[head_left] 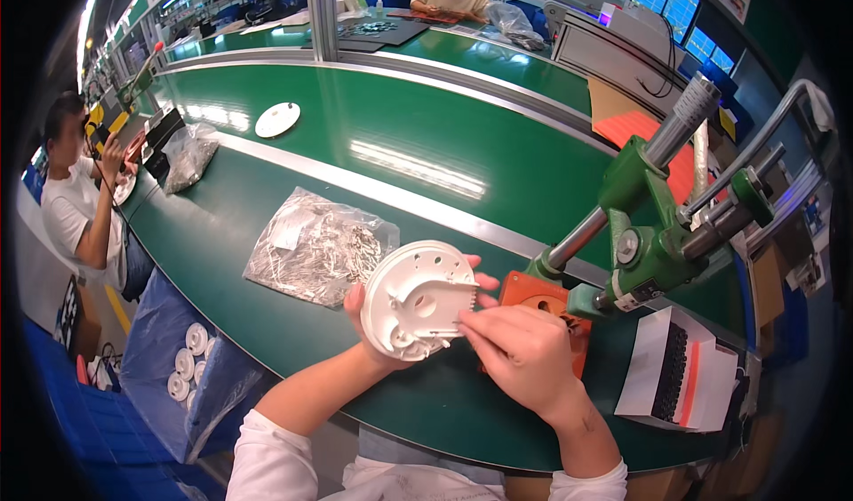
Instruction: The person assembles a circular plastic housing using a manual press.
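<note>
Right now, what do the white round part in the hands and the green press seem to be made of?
White round part: likely moulded plastic, matte, with thin ribs and holes. Green press: probably painted cast metal, with glossy paint and bare steel rods.

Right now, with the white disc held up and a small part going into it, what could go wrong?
1. The left hand holds the white disc only by its rim, tilted, so it could slip.
2. The right hand pinches something small at the disc's edge; dropped, it could fall by the orange fixture under the green press.
</note>
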{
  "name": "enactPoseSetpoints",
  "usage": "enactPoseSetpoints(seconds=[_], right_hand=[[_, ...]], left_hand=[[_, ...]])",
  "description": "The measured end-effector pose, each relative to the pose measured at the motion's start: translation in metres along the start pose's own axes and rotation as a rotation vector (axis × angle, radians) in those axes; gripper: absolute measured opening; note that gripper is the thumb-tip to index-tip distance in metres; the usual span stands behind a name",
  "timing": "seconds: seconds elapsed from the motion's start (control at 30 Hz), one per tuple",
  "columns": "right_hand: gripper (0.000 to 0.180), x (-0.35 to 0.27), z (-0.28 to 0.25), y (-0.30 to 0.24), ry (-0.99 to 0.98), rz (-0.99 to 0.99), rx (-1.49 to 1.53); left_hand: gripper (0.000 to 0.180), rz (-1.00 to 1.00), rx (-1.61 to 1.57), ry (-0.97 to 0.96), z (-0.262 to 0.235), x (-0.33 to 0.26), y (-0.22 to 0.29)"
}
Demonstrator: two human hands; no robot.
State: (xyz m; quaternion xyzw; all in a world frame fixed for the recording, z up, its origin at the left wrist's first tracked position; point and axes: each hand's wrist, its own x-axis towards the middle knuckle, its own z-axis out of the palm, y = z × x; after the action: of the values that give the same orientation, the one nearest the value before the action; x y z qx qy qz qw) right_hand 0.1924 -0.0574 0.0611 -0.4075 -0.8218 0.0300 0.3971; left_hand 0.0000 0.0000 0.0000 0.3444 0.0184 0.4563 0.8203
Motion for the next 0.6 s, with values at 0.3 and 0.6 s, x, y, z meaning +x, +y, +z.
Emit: enactPoseSetpoints(seconds=[0.3,0.6], right_hand=[[0.030,-0.002,-0.022,-0.007,-0.049,-0.034,0.077],[0.026,0.007,-0.058,-0.025,0.078,0.140,-0.081]], left_hand=[[0.141,-0.060,0.213,0.013,0.007,0.006,-0.002],[0.118,0.456,1.612,0.080,0.012,0.007,0.019]])
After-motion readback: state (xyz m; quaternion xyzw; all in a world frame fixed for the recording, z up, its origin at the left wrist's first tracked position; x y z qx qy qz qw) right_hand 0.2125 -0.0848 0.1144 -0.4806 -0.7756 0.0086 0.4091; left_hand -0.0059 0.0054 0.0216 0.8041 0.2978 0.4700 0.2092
